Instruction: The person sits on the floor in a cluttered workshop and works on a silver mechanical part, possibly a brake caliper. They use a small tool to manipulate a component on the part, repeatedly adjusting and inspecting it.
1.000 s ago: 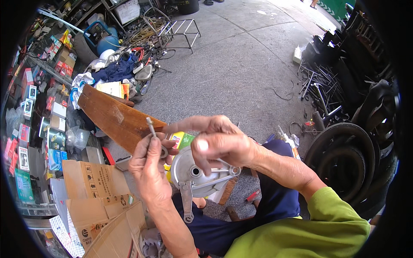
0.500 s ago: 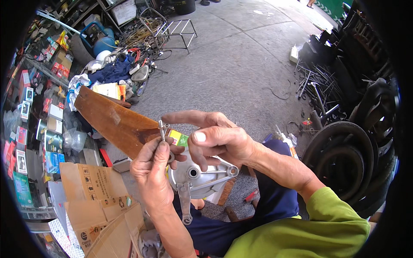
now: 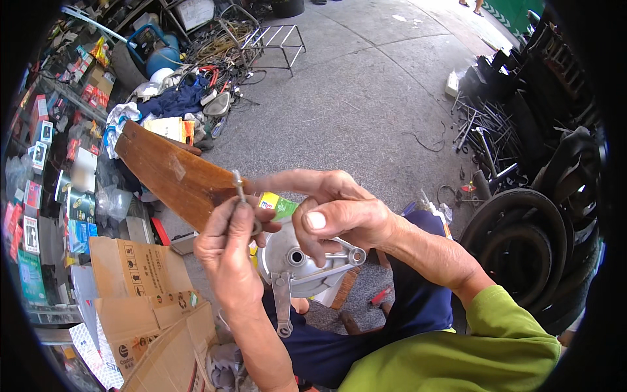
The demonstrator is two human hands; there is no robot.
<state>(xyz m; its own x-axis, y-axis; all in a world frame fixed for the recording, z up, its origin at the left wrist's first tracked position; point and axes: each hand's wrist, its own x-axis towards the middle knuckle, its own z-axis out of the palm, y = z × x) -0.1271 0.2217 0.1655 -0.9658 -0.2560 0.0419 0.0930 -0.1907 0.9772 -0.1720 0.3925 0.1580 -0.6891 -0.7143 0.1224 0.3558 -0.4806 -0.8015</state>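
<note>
Pinching bolt (image 3: 240,185) in fingers of left hand (image 3: 226,251); pointing index finger of right hand (image 3: 346,212), curling others, with hold unclear; perhaps risking dropped bolt, from slack pinch.

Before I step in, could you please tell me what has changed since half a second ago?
The thin metal rod in the left hand has tipped leftward, its upper end now higher in view than the right hand index fingertip. Nothing was visibly grasped or let go; the metal disc stays below the hands.
</note>
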